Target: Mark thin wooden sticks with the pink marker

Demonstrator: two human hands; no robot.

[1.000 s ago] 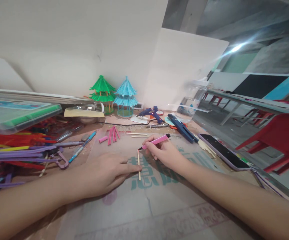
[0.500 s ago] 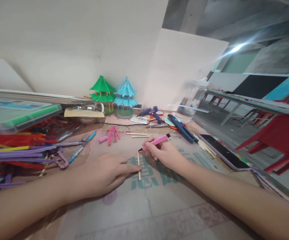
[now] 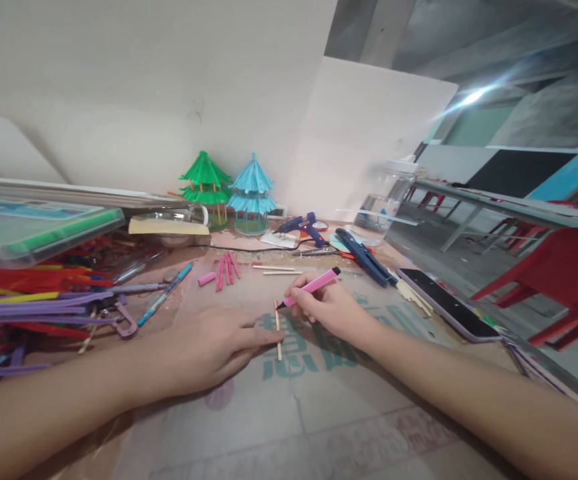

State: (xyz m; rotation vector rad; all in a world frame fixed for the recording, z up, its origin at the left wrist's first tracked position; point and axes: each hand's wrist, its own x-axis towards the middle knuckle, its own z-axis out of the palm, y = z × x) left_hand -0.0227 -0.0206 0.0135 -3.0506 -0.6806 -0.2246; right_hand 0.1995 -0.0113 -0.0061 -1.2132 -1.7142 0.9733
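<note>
In my right hand (image 3: pixel 313 300) I grip a pink marker (image 3: pixel 313 288), its black end up to the right. Its tip meets a thin wooden stick (image 3: pixel 279 352) near the far end, where some pink colour shows. My left hand (image 3: pixel 223 347) lies flat with the index finger stretched out, pressing the stick down at about its middle. Under both hands is a translucent plastic sheet (image 3: pixel 249 427) with green lettering. Several pink sticks (image 3: pixel 227 270) and a pink marker cap (image 3: pixel 207 279) lie beyond my left hand. Two plain sticks (image 3: pixel 281 272) rest behind the marker.
Green (image 3: pixel 203 173) and blue (image 3: pixel 253 180) pagoda models stand at the back, near a glue gun (image 3: pixel 301 227). Dark blue pliers-like tool (image 3: pixel 366 259), phone (image 3: pixel 446 303) and clear jar (image 3: pixel 381 200) are right. Left are a plastic case (image 3: pixel 43 223), blue pen (image 3: pixel 166 293) and craft clutter.
The marker tip has moved slightly toward me along the stick, with my right hand following. My left hand and the stick stay in place.
</note>
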